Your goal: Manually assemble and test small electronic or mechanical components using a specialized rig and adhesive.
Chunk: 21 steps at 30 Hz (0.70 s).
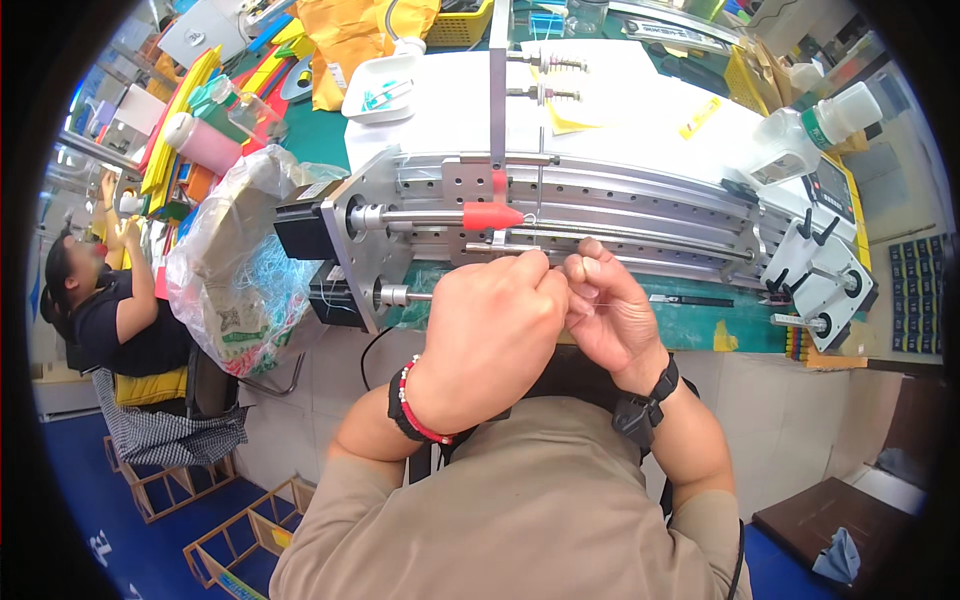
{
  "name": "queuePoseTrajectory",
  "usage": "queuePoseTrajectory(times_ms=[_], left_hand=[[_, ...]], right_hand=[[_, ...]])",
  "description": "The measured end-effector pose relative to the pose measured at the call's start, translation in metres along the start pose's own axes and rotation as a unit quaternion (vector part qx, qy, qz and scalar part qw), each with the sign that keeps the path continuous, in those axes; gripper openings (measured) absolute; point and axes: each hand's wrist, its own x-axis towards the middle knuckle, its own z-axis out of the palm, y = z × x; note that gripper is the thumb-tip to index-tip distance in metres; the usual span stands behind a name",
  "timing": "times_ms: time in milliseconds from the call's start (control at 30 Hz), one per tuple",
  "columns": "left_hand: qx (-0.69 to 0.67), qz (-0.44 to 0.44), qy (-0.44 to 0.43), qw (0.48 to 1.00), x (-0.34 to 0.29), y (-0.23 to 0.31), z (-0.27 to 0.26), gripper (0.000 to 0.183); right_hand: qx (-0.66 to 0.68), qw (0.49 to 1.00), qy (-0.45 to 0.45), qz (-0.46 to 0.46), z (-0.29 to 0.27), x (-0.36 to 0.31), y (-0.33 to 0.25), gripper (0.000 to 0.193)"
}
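Observation:
My left hand (492, 335) is closed in front of the metal winding machine (640, 190), its back turned up and its fingertips hidden. Close beside it, the thumb and fingers of my right hand (612, 312) pinch together. A fine pale thread (592, 303) runs between the two hands and is barely visible. Just beyond my left hand is a red cone-shaped tip (490, 215) on a horizontal steel shaft (425, 217). A small thread loop (531, 219) shows at its pointed end. A slim metal rod (500, 248) lies just above my left knuckles.
Black motors (308, 222) sit on the machine's left end plate. A plastic bag of blue thread scraps (215, 265) hangs at the left. A craft knife (690, 300) lies on the green mat (660, 325). White bottles (785, 150) stand at the right. Another person (125, 310) sits far left.

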Motion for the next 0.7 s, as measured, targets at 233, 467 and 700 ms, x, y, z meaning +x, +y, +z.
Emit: queuePoseTrajectory(times_ms=[233,467,700], left_hand=[[-0.103,-0.004,0.168,0.98,-0.06,0.002,0.026,0.02],[0.005,-0.148,0.252,0.956,-0.07,-0.006,0.038,0.006],[0.072,0.034,0.173,0.982,-0.038,0.022,0.033,0.012]], right_hand=[[-0.35,0.925,0.14,-0.05,0.02,-0.026,0.01,0.009],[-0.22,0.974,0.046,-0.01,-0.005,-0.037,-0.008,0.031],[-0.473,0.85,0.156,-0.172,-0.017,-0.188,-0.082,0.022]])
